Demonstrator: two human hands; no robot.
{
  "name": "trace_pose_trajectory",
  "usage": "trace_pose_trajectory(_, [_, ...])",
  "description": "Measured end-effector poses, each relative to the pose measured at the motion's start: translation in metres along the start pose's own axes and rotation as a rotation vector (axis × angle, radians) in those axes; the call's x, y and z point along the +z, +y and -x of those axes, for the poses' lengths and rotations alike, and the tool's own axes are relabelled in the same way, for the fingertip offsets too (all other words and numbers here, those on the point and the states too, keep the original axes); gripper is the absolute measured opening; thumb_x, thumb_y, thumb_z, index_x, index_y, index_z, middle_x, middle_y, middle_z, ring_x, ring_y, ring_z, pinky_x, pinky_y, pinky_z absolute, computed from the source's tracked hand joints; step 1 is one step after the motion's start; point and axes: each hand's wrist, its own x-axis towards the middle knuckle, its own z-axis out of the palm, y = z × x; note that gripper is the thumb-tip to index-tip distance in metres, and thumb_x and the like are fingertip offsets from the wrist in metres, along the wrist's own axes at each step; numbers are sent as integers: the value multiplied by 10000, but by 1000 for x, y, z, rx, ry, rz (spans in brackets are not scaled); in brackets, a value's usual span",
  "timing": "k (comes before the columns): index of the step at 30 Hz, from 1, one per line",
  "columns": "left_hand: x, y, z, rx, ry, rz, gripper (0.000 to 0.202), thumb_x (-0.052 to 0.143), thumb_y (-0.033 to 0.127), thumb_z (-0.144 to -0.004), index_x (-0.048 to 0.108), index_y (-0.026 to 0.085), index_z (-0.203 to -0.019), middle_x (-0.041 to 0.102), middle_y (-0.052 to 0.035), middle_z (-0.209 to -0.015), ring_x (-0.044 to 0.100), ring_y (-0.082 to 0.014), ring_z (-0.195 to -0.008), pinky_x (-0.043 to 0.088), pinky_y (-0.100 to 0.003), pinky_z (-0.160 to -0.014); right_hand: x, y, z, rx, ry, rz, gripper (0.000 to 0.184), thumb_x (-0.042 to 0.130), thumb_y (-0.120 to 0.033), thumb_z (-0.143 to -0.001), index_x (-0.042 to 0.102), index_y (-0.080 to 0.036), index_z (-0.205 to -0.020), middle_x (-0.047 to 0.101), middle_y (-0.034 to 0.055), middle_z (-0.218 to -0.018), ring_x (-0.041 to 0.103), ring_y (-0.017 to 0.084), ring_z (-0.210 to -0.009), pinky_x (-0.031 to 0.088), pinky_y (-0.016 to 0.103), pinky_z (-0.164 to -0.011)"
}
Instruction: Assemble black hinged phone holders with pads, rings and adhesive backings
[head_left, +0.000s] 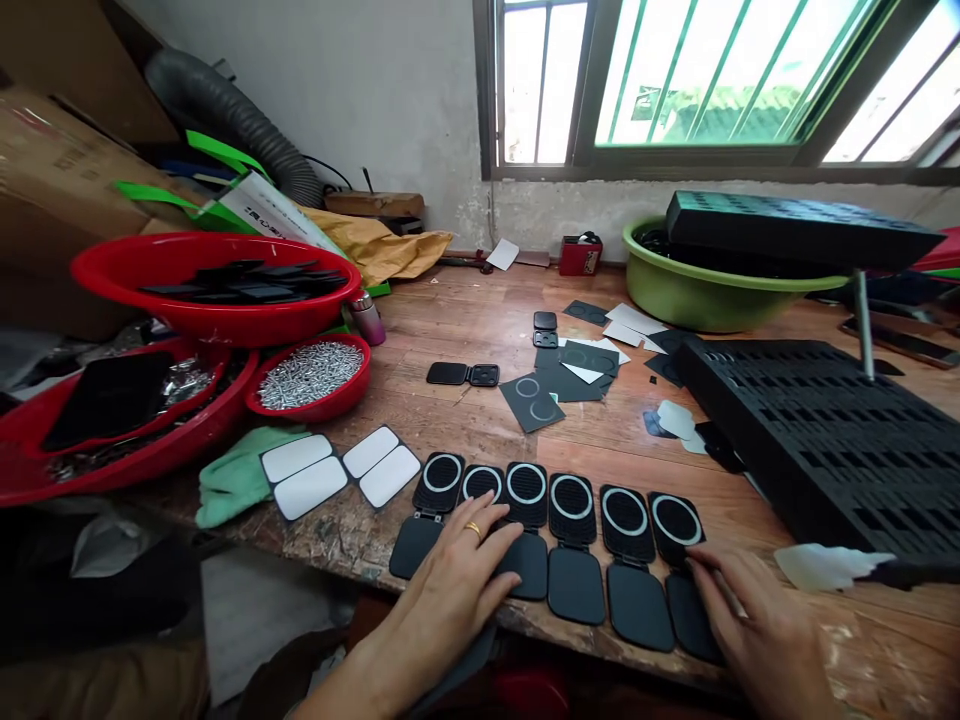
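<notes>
A row of several hinged black folding stands lies unfolded along the table's front edge. Each has a ribbed upper plate with a pale ring [526,483] and a smooth lower plate [575,585]. My left hand [459,560], with a gold ring on one finger, lies spread across the second stand from the left, its fingertips on the upper plate and partly hiding it. At the row's right end, my right hand [765,615] has thumb and fingers closed at the hinge-side edge of the last folding stand [677,525]. Part of that stand's lower plate is hidden by the hand.
Two black sheets with white pads [381,465] lie left of the row. Beyond are a small unfolded stand [463,374] and loose grey ring sheets [532,402]. Red basins [217,315] stand left; a green basin [731,300] and slotted black foam blocks [832,455] stand right.
</notes>
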Motion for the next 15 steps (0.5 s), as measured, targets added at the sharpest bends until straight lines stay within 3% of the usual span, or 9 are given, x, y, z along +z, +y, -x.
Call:
trace_pose_trajectory(7, [-3, -10, -3, -37, 97, -30, 406, 572, 218, -872, 535, 231, -1276, 466, -91, -1373, 322, -299, -1357, 358, -538, -1089, 14, -11, -20, 89, -97, -102, 154, 488, -291, -939, 586, -182, -989, 603, 49, -981, 568, 166, -926, 436, 283, -820])
trace_pose_trajectory(12, [-8, -8, -8, -42, 158, -24, 386, 607, 183, -838, 576, 212, -1222, 492, -111, -1340, 363, -318, -1330, 349, -576, -1077, 42, -35, -75, 105, -283, -233, 189, 482, -314, -935, 609, -184, -989, 603, 57, -968, 558, 178, -925, 444, 284, -787])
trace_pose_trajectory(15, [-5, -12, -3, -37, 180, -8, 380, 601, 175, -839, 577, 217, -1216, 485, -111, -1343, 351, -319, -1335, 348, -583, -1073, 71, -45, -117, 209, -426, -154, 198, 541, -332, -897, 611, -166, -979, 594, 62, -979, 545, 183, -954, 438, 283, -825])
